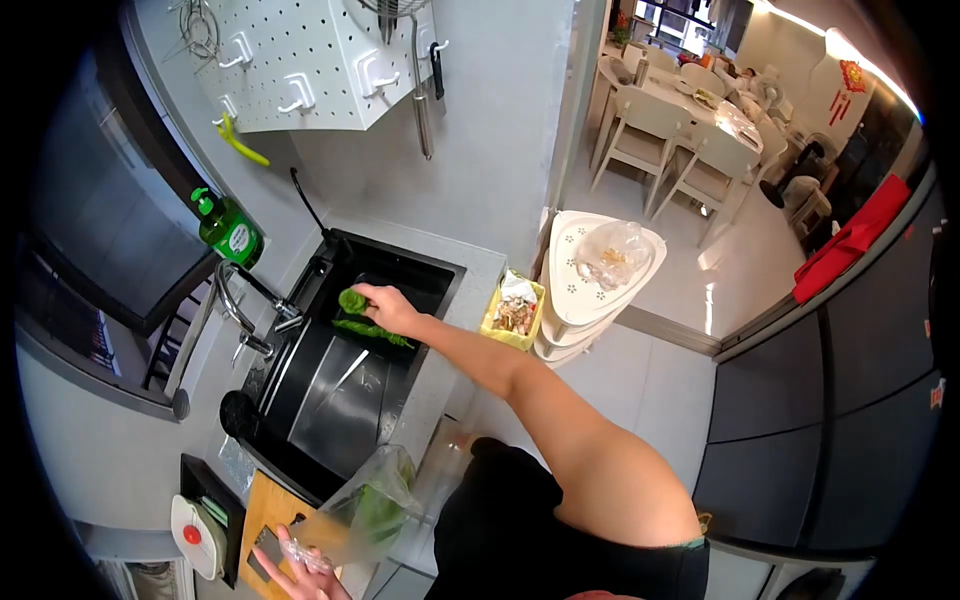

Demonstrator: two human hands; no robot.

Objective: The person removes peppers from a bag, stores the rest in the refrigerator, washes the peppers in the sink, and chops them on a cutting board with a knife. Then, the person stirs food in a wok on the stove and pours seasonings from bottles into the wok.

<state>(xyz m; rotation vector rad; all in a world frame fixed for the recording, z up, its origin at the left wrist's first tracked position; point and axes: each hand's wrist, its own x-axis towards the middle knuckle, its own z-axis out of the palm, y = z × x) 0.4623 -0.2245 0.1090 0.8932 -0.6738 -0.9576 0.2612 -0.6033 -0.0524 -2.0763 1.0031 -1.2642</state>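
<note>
My right hand (392,308) reaches over the black sink (325,410), its fingers closed on a green vegetable (352,300) whose exact kind I cannot make out. Just below that hand, a longer strip of wrinkled greens (375,332) lies in the far part of the sink. At the lower edge, my left hand (310,577) grips the gathered part of a clear plastic bag (392,468), with some of its fingers stretched out. Green vegetables (380,512) show through the bag. Under the left hand is a wooden cutting board (265,500) with a knife blade (268,553) on it.
A faucet (240,310) and a green soap bottle (230,235) stand on the sink's left. Right of the counter are a yellow-lined waste bin (513,312) and a white tiered cart (600,235) with a plastic bag. Tools hang from a white pegboard (310,60).
</note>
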